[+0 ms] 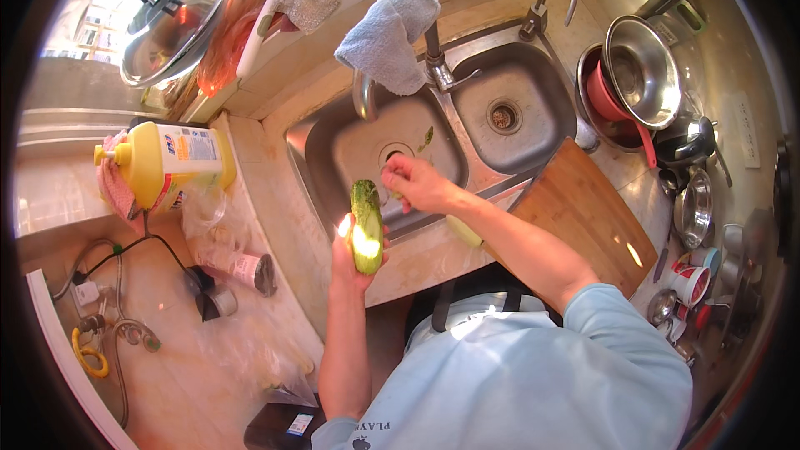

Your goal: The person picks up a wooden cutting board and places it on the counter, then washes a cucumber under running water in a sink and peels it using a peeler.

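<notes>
My left hand (pixel 350 249) holds a green vegetable, perhaps a zucchini or cucumber (pixel 366 225), upright over the near edge of the left sink basin (pixel 337 156). Pale green strips show along its side, and sunlight falls on its lower part. Just right of its top end, my right hand (pixel 415 184) has its fingers pinched together; something small and thin seems to be between them, too unclear to name. A green scrap of peel (pixel 426 139) lies in the basin near the drain. On the counter edge under my right forearm is a pale green peeled piece (pixel 464 231).
A wooden cutting board (pixel 581 219) lies at the right of the sink. A grey-blue cloth (pixel 397 34) hangs over the faucet (pixel 440 72). Steel bowls (pixel 644 72) and a red-handled pan (pixel 647 144) stand at the right. A yellow detergent jug (pixel 181 159) is at the left.
</notes>
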`<state>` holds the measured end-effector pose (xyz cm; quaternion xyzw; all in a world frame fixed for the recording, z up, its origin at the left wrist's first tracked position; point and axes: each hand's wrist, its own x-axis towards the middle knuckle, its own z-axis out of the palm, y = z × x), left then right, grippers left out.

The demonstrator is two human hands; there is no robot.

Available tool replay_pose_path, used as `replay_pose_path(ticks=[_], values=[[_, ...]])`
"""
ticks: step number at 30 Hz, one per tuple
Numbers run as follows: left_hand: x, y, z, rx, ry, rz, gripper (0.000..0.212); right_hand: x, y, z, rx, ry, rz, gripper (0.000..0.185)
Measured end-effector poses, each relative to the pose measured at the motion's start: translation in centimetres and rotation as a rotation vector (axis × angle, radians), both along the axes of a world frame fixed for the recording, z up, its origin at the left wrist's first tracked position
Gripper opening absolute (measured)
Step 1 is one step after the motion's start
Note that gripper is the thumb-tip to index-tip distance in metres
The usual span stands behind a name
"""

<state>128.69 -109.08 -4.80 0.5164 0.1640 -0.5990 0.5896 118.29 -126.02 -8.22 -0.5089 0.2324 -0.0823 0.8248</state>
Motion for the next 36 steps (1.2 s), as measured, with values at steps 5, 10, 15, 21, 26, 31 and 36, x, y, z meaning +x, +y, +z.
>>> replay_pose_path(ticks=[5, 10, 15, 21, 26, 31, 36], values=[[-0.6, 0.0, 0.2, -0.038, -0.036, -0.051, 0.042, 0.6, 0.1, 0.1, -0.136, -0.015, 0.096, 0.021], [-0.2, 0.8, -0.9, -0.04, 0.033, -0.066, 0.043, 1.4, -1.1, -2.8, -0.115, 0.078, -0.03, 0.02], [-0.2, 2.3, -0.3, -0.021, 0.018, -0.077, 0.042, 0.2, -2.9, -6.2, -0.106, 0.112, -0.117, 0.021], [0.0, 1.9, -0.6, -0.043, 0.098, -0.042, 0.043, 1.3, 0.5, -0.7, -0.094, -0.045, 0.176, 0.021], [-0.2, 2.6, -1.2, -0.031, 0.112, -0.015, 0.043, 2.1, -0.6, -3.2, -0.179, 0.025, 0.096, 0.021], [-0.3, 3.2, 0.2, -0.072, 0.138, -0.061, 0.045, 1.0, -2.4, -6.4, -0.129, 0.154, -0.2, 0.022], [0.2, 3.0, -0.6, -0.031, 0.11, 0.012, 0.045, 0.8, 1.1, -2.1, -0.038, 0.003, 0.14, 0.021]])
